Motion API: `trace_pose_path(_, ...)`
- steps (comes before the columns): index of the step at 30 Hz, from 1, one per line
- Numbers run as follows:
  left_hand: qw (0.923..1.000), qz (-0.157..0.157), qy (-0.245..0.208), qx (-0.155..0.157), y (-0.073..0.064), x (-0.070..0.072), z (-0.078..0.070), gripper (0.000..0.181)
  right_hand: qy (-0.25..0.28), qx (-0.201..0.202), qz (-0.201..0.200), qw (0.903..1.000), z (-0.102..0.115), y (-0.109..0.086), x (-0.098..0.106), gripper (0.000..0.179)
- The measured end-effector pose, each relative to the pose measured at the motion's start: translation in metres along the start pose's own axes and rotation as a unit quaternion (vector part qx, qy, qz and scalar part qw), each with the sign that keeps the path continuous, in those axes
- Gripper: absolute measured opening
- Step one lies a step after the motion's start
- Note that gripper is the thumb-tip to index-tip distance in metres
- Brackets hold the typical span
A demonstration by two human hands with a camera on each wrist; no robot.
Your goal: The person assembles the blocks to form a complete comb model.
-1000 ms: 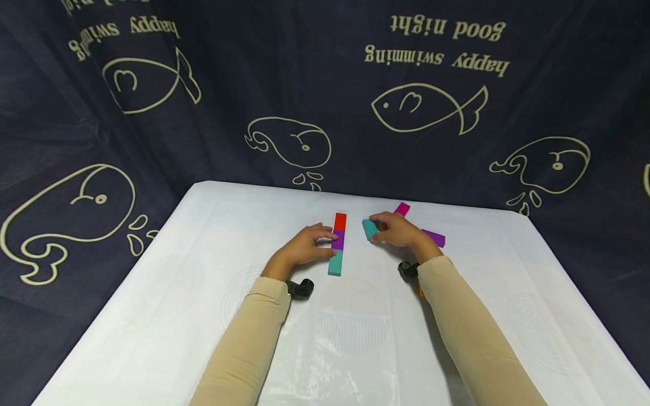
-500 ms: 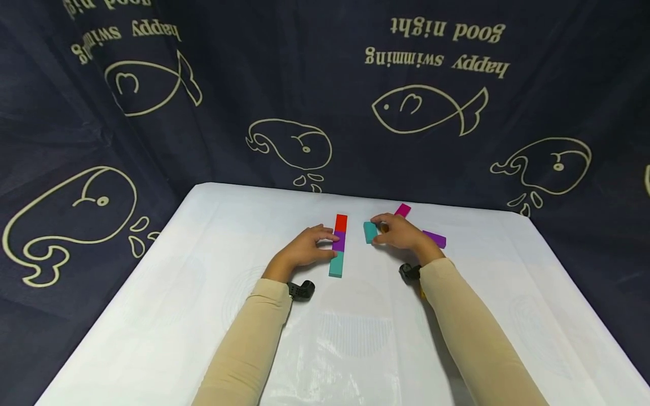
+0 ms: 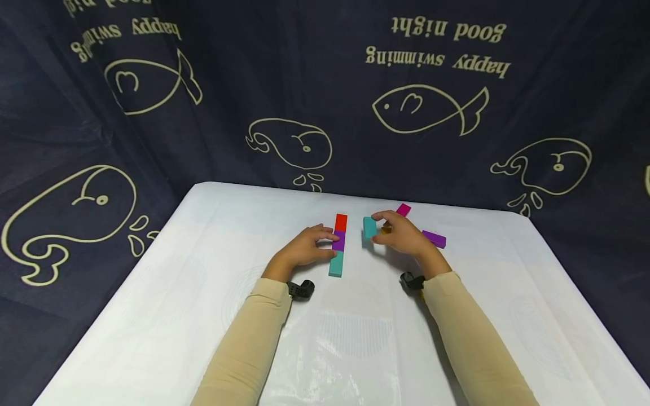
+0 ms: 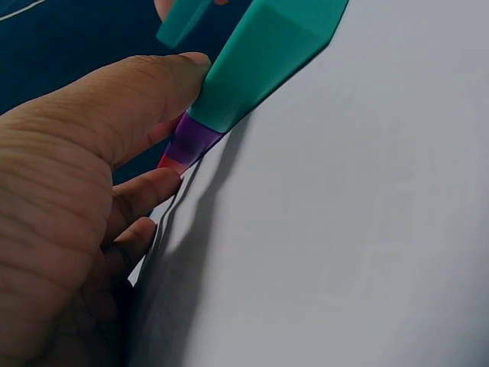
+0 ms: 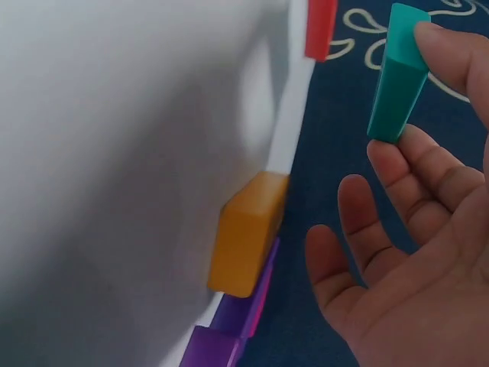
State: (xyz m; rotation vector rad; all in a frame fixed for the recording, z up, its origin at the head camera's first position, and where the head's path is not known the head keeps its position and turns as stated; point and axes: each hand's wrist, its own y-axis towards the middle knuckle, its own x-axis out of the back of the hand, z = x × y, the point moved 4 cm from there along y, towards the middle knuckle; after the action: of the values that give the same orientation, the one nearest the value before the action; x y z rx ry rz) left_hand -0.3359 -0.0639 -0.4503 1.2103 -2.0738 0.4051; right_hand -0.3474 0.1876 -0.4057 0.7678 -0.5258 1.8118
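Pinching a teal block (image 3: 369, 227) between thumb and fingertips, the right hand (image 3: 402, 234) is seen in the head view to the right of the three-block row (image 3: 338, 242), apart from it. The row, red, purple and teal, is laid end to end on the worktop (image 3: 355, 338) and is touched from its left by the left hand (image 3: 307, 246), whose fingers are loosely spread. By this, three blocks seem placed; the pinched one is not yet joined, and a magenta block (image 3: 403, 210), a purple block (image 3: 434, 238) and a partly hidden orange block (image 3: 387, 229) are left loose to the row's right. Since half a second ago, the pinched block appears to have been raised slightly; the row is unchanged.

In the left wrist view, the row's teal end is touched by the thumb, and other fingers are laid along its farther part.

In the right wrist view, the teal block is gripped at thumb and fingertips; the lower fingers are half bent, with nothing held.
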Motion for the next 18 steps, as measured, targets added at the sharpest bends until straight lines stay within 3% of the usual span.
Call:
trace_pose_path(4, 1.0, -0.001, -0.002, -0.006, 0.0, 0.0, 0.0, 0.043, -0.003, 0.003, -0.006, 1.0, -0.001, -0.001, -0.003, 0.057)
trace_pose_path(10, 0.9999, 0.002, -0.011, -0.004, -0.001, -0.002, 0.001, 0.044, -0.032, -0.027, 0.011, 0.9991, -0.014, 0.005, -0.011, 0.058)
trace_pose_path(18, 1.0, -0.003, -0.006, -0.001, 0.001, -0.001, 0.002, 0.043, -0.071, -0.042, 0.03, 0.9961, -0.013, 0.009, -0.014, 0.06)
